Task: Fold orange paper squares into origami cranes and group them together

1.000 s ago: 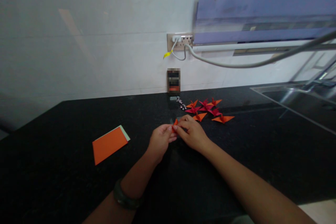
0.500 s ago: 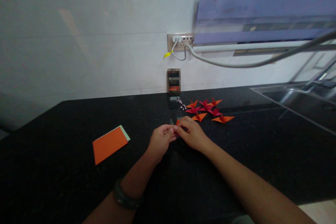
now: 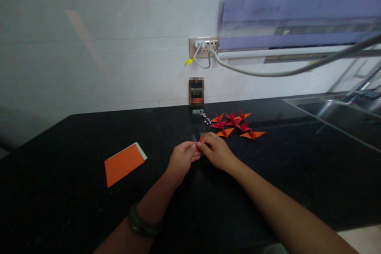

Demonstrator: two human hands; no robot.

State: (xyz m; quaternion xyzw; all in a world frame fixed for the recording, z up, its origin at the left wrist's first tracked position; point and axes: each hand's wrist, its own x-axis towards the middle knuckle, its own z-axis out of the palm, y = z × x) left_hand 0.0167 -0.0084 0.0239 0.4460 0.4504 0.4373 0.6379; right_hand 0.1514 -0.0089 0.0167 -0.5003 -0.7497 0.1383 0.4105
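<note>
Both hands meet at the middle of the black countertop (image 3: 59,214). My left hand (image 3: 181,158) and my right hand (image 3: 218,151) pinch one small folded orange paper piece (image 3: 199,140) between their fingertips; only its tip shows above the fingers. A dark watch sits on my left wrist (image 3: 142,225). Just beyond my right hand lies a cluster of finished orange and red paper cranes (image 3: 235,125).
A stack of flat orange paper sheets (image 3: 124,163) lies to the left. A small dark device (image 3: 196,93) leans on the white wall below a socket (image 3: 204,47) with a grey cable. A steel sink (image 3: 342,115) sits at the right.
The orange piece sank lower between my fingertips, then a little more of it shows again. My hands stay in the same place.
</note>
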